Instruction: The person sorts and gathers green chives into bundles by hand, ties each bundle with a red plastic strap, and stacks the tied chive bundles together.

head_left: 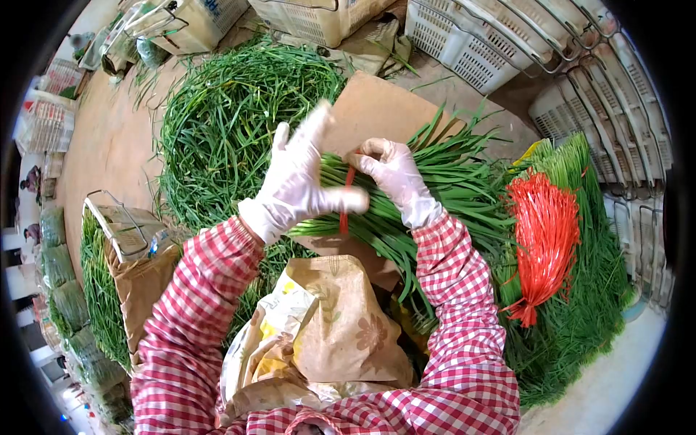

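We spread the fingers of our left hand (293, 181) while those of our right hand (394, 172) pinch the red tie (344, 222) over a leafy bundle (453, 181) crossing the board (373, 109) past its right edge, a green heap (228, 134) beyond its left edge.

Green leafy bundle (457, 181): lying sideways mid-view, stem end toward 9 o'clock, leaves fanned toward 3. Red strip (344, 222) crosses it near stem end, roughly 12-to-6.
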The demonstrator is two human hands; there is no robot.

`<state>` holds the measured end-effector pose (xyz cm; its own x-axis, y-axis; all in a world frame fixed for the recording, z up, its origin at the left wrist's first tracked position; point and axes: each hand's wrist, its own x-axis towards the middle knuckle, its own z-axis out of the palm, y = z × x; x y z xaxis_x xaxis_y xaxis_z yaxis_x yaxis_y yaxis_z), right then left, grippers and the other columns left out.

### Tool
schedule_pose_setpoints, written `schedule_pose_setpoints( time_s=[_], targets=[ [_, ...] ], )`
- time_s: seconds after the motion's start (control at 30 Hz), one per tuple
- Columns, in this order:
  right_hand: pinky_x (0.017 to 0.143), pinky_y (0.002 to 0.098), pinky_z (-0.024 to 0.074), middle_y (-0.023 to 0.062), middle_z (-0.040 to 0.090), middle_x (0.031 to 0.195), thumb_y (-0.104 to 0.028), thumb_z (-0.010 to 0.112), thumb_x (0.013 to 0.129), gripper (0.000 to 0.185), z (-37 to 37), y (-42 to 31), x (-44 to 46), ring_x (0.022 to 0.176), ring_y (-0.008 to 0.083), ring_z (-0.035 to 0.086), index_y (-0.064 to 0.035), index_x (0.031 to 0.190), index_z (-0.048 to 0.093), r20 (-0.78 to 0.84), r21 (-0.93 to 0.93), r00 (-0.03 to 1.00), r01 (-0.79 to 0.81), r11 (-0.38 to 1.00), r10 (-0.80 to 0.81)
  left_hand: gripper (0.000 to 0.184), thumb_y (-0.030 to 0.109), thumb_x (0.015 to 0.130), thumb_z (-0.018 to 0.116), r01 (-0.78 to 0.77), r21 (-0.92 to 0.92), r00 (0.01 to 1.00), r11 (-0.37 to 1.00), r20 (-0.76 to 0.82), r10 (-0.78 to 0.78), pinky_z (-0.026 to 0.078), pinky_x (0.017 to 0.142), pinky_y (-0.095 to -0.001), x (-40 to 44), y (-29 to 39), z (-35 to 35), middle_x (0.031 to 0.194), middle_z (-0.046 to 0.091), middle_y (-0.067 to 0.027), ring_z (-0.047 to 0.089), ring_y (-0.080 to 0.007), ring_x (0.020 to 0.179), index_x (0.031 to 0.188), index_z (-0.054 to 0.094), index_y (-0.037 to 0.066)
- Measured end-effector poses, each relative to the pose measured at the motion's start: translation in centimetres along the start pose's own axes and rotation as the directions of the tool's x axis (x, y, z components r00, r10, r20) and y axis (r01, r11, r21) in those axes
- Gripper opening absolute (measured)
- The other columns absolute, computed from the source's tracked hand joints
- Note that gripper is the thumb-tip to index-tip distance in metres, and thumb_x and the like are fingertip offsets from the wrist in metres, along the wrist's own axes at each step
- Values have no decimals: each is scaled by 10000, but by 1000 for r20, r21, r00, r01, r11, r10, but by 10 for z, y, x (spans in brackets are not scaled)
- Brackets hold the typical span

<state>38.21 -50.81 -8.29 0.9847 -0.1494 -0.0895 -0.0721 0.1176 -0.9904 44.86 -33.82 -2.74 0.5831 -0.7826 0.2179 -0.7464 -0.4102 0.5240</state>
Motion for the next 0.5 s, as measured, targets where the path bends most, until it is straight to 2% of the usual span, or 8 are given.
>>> schedule_pose_setpoints(
  time_s=[0.03,0.1,0.23,0.27,0.33,0.37,0.43,0.5],
  targets=[
    [669,231,451,18,652,775,-76,640,816,108,0,1,-3,704,65,552,20,863,654,-60,38,998,27,999,-25,1323,760,470,674,-114,195,980,974,182,78,132,1070,-556,-5,-4,3,1368,341,-253,365,-351,1263,1397,165,-36],
    [697,228,456,15,649,773,-60,643,813,83,-1,2,-10,708,53,545,13,854,648,-135,93,990,52,994,-39,1377,773,417,675,-165,352,920,921,393,15,153,1070,-552,-18,-4,8,1341,359,-263,344,-390,1264,1381,167,-68],
    [776,260,470,28,658,777,-72,640,826,72,5,2,-25,731,94,592,0,834,643,-241,128,963,155,979,-121,1332,618,421,774,-172,385,915,907,403,3,206,1074,-501,-17,-5,17,1268,393,-310,378,-412,1223,1336,170,-139],
    [835,295,463,43,662,785,-80,628,836,76,6,-4,-32,760,127,615,-5,838,642,-268,-114,919,268,957,-290,1295,588,432,783,-176,362,916,916,401,17,209,1074,-491,-15,-7,16,1240,418,-301,402,-405,1201,1324,189,-139],
    [978,411,406,88,666,841,-86,594,853,71,17,-24,-59,861,225,653,-28,857,635,-156,-504,803,436,746,-575,1255,579,416,791,-199,293,931,935,354,88,240,1052,-481,-13,-14,19,1161,472,-266,455,-376,1128,1292,247,-136],
    [1000,454,383,92,659,873,-80,600,842,50,25,-25,-75,888,234,648,-44,857,631,-42,-602,760,499,624,-648,1241,570,410,796,-199,262,932,944,348,100,256,1041,-474,-11,-16,19,1135,487,-252,473,-363,1098,1282,265,-134],
    [995,467,385,103,653,880,-74,627,821,45,33,-24,-96,897,256,641,-57,864,627,-83,-641,766,448,623,-637,1242,495,363,824,-187,286,937,940,340,83,269,1017,-457,-9,-17,21,1076,495,-174,476,-330,1062,1308,264,-86],
    [999,461,384,101,656,869,-58,637,817,68,34,-17,-101,896,239,645,-45,880,615,-136,-682,741,411,605,-657,1183,484,392,822,-191,291,932,937,352,80,288,1004,-442,-9,-15,18,1052,496,-171,490,-315,1031,1290,293,-76]
  ],
)
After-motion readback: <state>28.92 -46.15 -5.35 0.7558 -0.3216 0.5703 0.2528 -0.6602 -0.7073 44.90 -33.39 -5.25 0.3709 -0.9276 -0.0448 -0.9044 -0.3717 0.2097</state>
